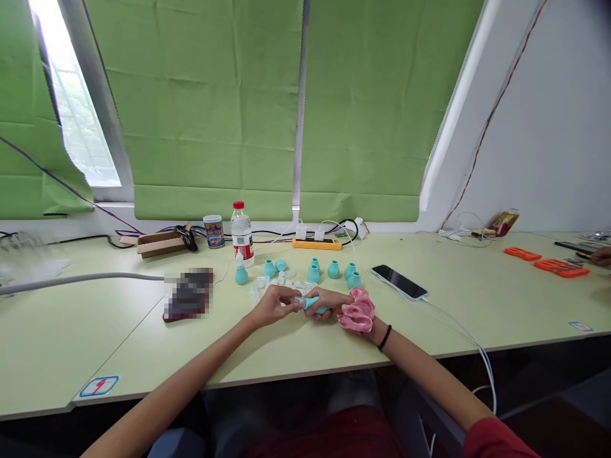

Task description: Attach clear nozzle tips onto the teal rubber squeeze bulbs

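Note:
In the head view my right hand is wrapped round a teal rubber bulb, its neck pointing left. My left hand pinches a small clear plastic tip at the bulb's neck; whether the two are fully joined I cannot tell. Just beyond my hands lies a loose pile of clear and white plastic pieces. Several more teal bulbs stand behind on the table. One teal bulb to the left has a whitish tip on top.
A water bottle, a can and an open cardboard box stand at the back left, near a power strip. A phone with a cable lies right, a dark blurred device left. Another person's hand shows far right, near orange cases.

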Action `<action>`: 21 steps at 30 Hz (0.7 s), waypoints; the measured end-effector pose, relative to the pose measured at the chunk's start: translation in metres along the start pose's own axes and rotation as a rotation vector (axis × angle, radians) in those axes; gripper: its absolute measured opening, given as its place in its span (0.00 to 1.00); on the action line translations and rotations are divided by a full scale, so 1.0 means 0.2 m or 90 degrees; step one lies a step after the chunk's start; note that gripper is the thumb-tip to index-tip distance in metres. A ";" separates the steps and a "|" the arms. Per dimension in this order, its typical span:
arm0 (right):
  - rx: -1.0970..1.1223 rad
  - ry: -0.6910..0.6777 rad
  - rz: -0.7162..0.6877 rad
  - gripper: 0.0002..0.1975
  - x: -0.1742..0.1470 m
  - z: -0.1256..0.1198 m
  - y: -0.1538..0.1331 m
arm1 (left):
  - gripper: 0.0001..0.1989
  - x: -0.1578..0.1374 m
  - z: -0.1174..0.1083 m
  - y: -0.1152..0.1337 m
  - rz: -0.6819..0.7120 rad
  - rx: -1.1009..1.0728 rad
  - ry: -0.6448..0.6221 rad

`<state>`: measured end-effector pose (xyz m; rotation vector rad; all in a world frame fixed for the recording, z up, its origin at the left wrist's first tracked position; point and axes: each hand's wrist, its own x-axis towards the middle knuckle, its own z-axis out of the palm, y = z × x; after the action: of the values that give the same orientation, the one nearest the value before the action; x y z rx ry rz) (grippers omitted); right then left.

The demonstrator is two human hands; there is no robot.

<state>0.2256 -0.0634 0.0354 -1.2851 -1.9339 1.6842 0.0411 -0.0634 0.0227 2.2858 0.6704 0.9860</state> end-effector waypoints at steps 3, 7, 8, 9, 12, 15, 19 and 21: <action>0.033 -0.095 -0.020 0.10 0.00 -0.01 -0.01 | 0.13 0.00 0.00 0.01 0.015 0.011 0.009; 0.074 -0.148 -0.049 0.10 0.01 -0.02 0.00 | 0.14 0.00 0.00 0.02 0.015 0.010 0.013; 0.089 -0.144 -0.051 0.10 0.01 -0.02 0.00 | 0.15 0.00 0.00 0.02 0.013 0.009 0.015; 0.103 -0.135 -0.049 0.10 0.01 -0.02 0.00 | 0.15 0.00 0.00 0.02 0.011 0.008 0.018; 0.137 -0.092 -0.027 0.10 0.00 0.00 -0.02 | 0.15 0.00 0.00 0.02 0.012 0.008 0.027; 0.153 -0.065 -0.006 0.10 -0.02 0.01 -0.04 | 0.15 0.00 0.00 0.02 0.031 0.017 0.031; 0.178 -0.029 -0.015 0.10 -0.01 0.01 -0.03 | 0.15 0.00 0.00 0.03 0.058 0.049 0.035; 0.187 -0.015 -0.021 0.11 0.01 0.00 -0.01 | 0.15 0.00 0.00 0.04 0.067 0.066 0.036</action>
<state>0.2226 -0.0620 0.0368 -1.1211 -1.6326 1.8887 0.0434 -0.0687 0.0283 2.4124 0.6443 1.0913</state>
